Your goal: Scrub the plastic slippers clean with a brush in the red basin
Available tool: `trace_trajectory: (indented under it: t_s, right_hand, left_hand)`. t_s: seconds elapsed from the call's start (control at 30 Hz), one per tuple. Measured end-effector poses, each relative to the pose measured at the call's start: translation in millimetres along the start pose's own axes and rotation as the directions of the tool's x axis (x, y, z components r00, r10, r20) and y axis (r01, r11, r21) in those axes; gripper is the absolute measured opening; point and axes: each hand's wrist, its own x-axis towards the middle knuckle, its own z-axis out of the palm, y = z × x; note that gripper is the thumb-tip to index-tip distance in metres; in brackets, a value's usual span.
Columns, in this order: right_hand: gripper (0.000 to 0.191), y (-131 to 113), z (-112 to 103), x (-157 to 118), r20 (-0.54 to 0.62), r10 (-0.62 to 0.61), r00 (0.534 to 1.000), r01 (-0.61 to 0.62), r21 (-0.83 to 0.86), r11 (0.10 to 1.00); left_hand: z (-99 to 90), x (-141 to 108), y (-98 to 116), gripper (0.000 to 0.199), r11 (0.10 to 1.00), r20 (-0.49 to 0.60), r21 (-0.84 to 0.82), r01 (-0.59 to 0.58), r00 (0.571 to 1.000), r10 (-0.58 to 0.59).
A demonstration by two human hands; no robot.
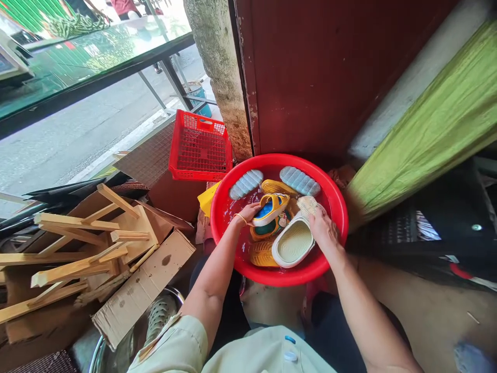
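A round red basin point(337, 207) holds water and several shoes. My left hand point(249, 212) grips a small yellow, white and blue shoe point(274, 210) near the middle of the basin. In my right hand point(320, 223) is a pale bristled brush point(308, 205), just above a cream clog point(294, 242) that lies with its opening up. Two grey-blue ribbed soles point(246, 184) float at the far side, beside a yellow shoe point(276, 187). Another yellow sole point(262, 254) sits at the near left of the basin, and a green and yellow shoe lies partly hidden under the held one.
Beyond the basin to the left stands a red plastic crate point(202, 150). Wooden stools point(143, 230) and cardboard point(145, 285) are piled at the left. A dark red panel point(303, 77) rises behind; green cloth point(419, 124) hangs at the right.
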Motion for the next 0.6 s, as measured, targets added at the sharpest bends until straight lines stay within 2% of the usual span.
trace_trajectory:
  t_s: [0.1,0.2,0.3,0.43,0.5,0.6]
  right_hand:
    - [0.049,-4.9,-2.4,2.6,0.028,0.065,0.997,-0.063,-0.061,0.996]
    - [0.046,-12.3,-9.5,3.5,0.040,0.049,0.998,-0.045,-0.080,0.996]
    - [0.045,-21.4,-17.0,1.6,-0.038,-0.054,0.998,0.051,-0.054,0.997]
    - [0.048,-32.1,-24.8,-2.2,-0.109,-0.228,0.967,0.220,-0.084,0.972]
    - [0.048,-33.3,-29.1,-2.8,-0.105,-0.266,0.958,0.255,-0.104,0.961]
    - [0.046,-30.0,-36.1,-2.6,-0.085,-0.252,0.964,0.242,-0.113,0.964]
  left_hand:
    - [-13.6,-1.6,-1.1,0.042,0.982,-0.048,0.190,0.000,0.999,0.009]
    - [-23.7,-2.4,-1.5,0.032,0.928,-0.080,0.373,-0.002,0.996,0.034]
    - [-26.7,-3.8,-1.5,0.026,0.875,-0.129,0.484,0.016,0.990,0.053]
    - [-22.7,-11.4,2.7,0.027,0.791,-0.244,0.607,0.082,0.966,0.087]
    - [-21.4,-15.6,9.1,0.032,0.755,-0.321,0.646,0.114,0.938,0.133]
    - [-25.6,-13.2,23.8,0.043,0.675,-0.431,0.730,0.106,0.838,0.335]
